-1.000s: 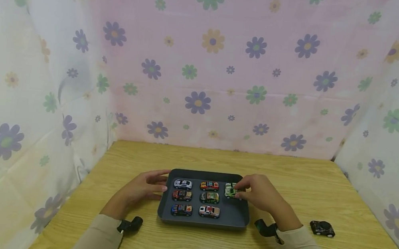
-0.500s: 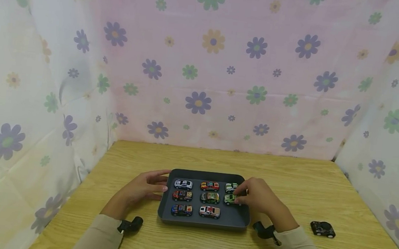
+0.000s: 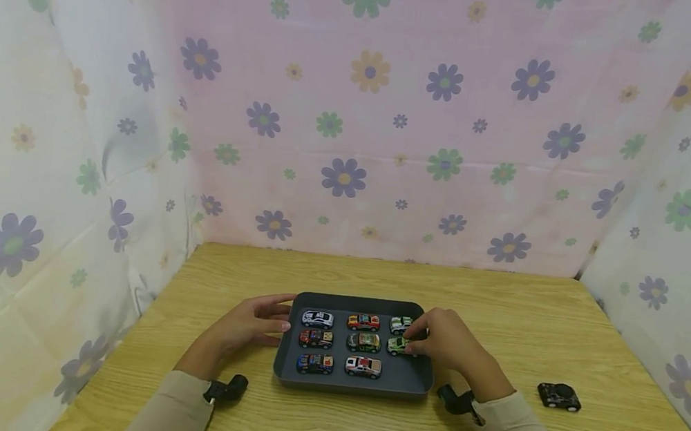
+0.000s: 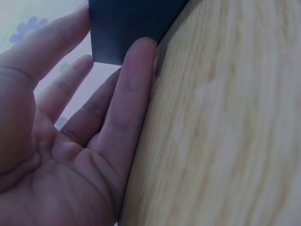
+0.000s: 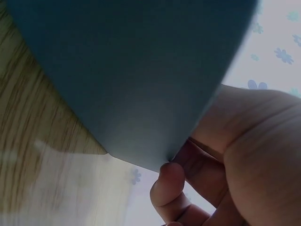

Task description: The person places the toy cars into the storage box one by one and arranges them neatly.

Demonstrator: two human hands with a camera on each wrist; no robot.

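A dark grey tray holds toy cars set out in columns. In its right column, my right hand reaches over the rim and pinches a bright green toy car between thumb and fingers. Just behind that one stands a white-and-green toy car. My left hand lies along the tray's left side, its extended fingers at the tray's outer wall in the left wrist view. From the right wrist, the tray wall hides the green car.
Left column: white, dark red and blue toy cars. Middle column: red-yellow, dark green and white-orange ones. A black toy car stands on the wooden table to the right. Flowered cloth surrounds the table.
My right hand has brought the green car nearer, from against the white-and-green car to the spot in front of it, mostly before the middle frame. The left hand stays put.
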